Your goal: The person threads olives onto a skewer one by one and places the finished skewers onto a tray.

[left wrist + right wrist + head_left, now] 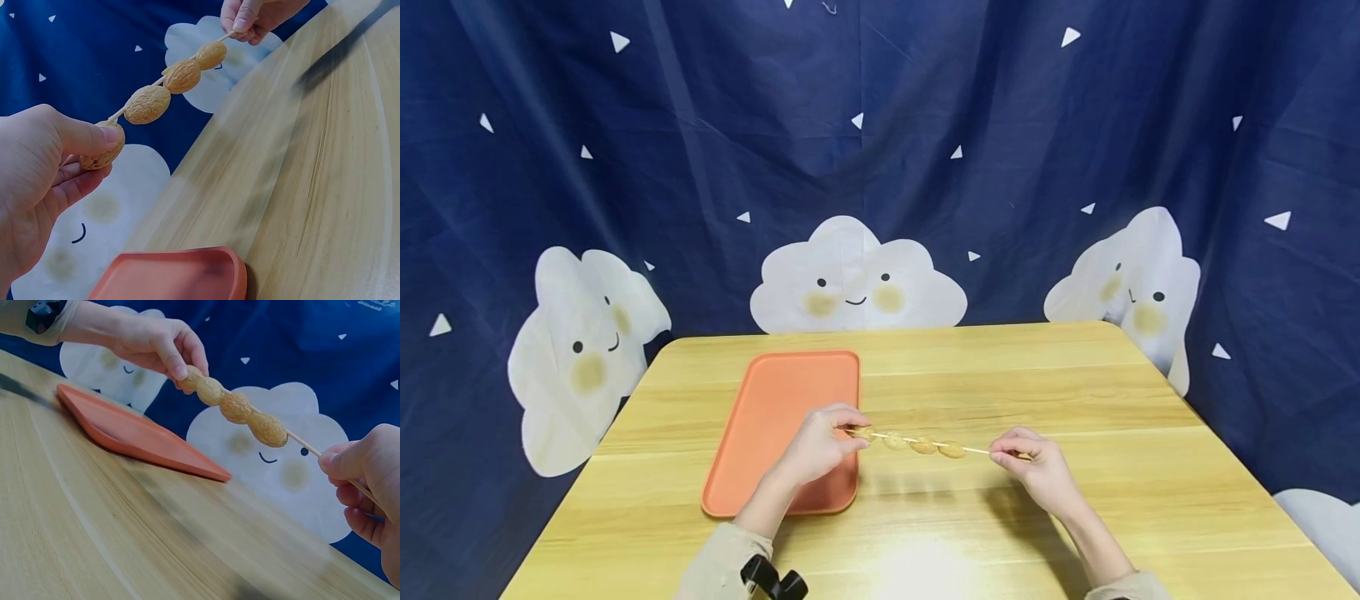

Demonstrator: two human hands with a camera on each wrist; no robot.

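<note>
A thin wooden skewer (976,451) spans the gap between my hands, above the table. Several wrinkled, golden-brown oval pieces (269,429) are threaded on it, close together; what food they are I cannot tell. My left hand (820,442) pinches the endmost piece (103,150) between thumb and fingers, over the right side of an orange tray (767,417). At the other end, my right hand (1037,471) grips the bare stick between thumb and fingertips. In the right wrist view, a bit of stick shows beyond the right thumb.
Beneath lies a light wood-grain table (1015,383), the orange tray resting on its left half. A dark blue curtain (910,75) with white clouds and triangles hangs behind and at both sides. A black device (772,578) sits at my left wrist.
</note>
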